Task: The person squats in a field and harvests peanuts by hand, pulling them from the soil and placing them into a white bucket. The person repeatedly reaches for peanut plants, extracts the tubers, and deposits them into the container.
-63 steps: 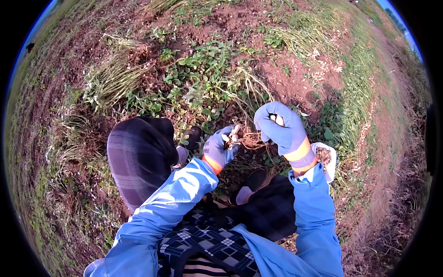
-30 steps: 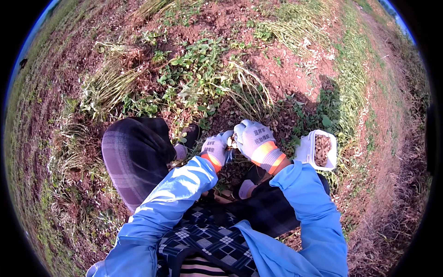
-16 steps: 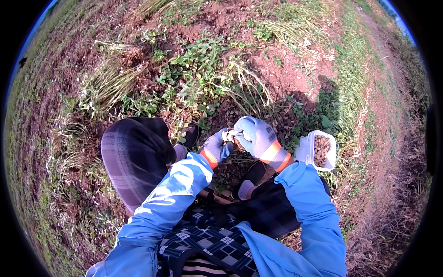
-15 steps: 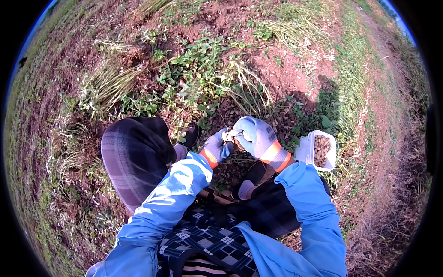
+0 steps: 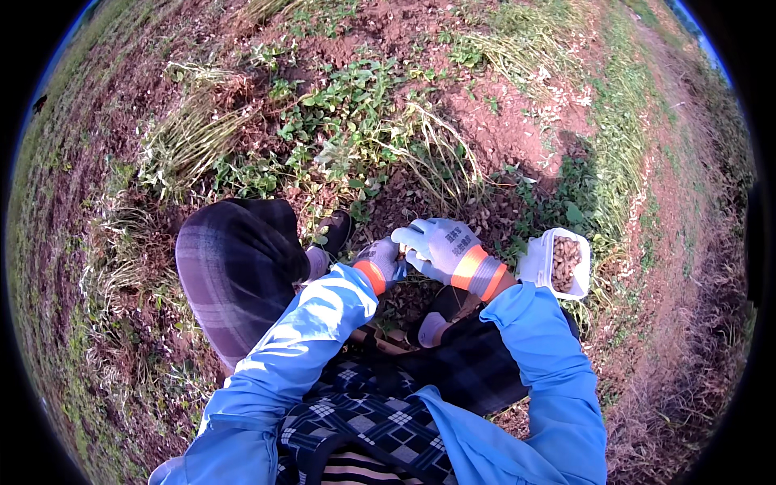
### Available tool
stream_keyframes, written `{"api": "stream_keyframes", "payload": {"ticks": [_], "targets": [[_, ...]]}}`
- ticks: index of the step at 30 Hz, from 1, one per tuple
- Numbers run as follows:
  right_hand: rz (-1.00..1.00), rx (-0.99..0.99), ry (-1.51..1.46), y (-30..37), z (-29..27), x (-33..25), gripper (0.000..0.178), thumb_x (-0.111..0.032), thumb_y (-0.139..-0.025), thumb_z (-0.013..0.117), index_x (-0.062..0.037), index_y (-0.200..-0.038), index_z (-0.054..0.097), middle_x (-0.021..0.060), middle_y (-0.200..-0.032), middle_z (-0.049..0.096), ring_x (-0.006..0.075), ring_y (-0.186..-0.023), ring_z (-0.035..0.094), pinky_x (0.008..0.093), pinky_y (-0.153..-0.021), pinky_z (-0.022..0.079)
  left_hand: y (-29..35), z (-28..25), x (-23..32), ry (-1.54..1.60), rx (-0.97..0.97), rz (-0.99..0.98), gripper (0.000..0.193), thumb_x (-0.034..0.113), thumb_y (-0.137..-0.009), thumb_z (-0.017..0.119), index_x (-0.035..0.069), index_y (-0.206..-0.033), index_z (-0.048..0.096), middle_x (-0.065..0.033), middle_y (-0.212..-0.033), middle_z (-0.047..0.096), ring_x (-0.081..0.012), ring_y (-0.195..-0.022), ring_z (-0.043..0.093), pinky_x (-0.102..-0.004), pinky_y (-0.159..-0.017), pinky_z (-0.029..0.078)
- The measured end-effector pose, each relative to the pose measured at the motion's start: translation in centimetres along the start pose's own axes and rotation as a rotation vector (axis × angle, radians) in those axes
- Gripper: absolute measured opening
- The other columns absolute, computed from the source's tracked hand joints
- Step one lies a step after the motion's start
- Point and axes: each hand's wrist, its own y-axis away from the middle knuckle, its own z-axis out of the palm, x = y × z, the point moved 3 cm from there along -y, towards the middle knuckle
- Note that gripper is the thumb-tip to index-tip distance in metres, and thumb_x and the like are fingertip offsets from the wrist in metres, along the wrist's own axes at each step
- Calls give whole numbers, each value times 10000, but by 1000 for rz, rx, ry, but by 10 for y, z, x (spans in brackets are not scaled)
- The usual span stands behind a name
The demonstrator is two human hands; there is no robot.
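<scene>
left of the white tub [image 5: 533, 265], the left hand [image 5: 378, 261] and the right hand [image 5: 446, 247] meet, their grip i cannot tell.

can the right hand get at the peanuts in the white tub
Probably yes: the white tub stands open, right of the right hand, and nothing visible covers its peanuts, though that hand is close to the left hand.
</scene>
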Motion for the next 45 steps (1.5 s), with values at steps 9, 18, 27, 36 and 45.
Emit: {"api": "stream_keyframes", "payload": {"ticks": [9,18,27,36,45], "targets": [[90,-71,-65,-8,12,2,214,-219,-750,545,-125,-942,532,104,-900,608,334,-777,614,455,-634,492,3,-23,50,-226,-149,-316,316,268,-731,628,102,-999,644,-200,-946,645,-373,-896,614,-437,-766,500],[43,202,-142,-4,8,-2,130,-163,-749,558,-105,-865,562,100,-824,603,321,-762,607,433,-625,480,0,-29,54,-279,-182,-379,344,301,-769,605,114,-1057,612,-206,-933,643,-385,-881,610,-450,-766,490],[267,372,-741,-3,19,19,145,-28,-791,575,-33,-928,623,31,-832,626,125,-736,597,256,-675,485,-2,-32,57,-121,-26,-163,374,246,-828,570,82,-1161,527,-207,-878,635,-388,-816,608,-438,-693,473],[474,412,-1773,5,-11,49,228,-94,-816,612,-14,-1027,579,65,-768,591,62,-533,495,164,-458,377,0,-23,44,39,112,128,295,107,-918,504,-18,-1184,472,-102,-981,614,-72,-808,580,-159,-682,457],[600,688,-1658,42,-35,103,201,-157,-833,644,-58,-1000,594,59,-755,586,72,-514,476,205,-411,320,-2,-23,37,698,-35,-38,584,355,-879,601,-9,-1290,402,-103,-1168,558,-161,-1004,565,-291,-888,459]]}}
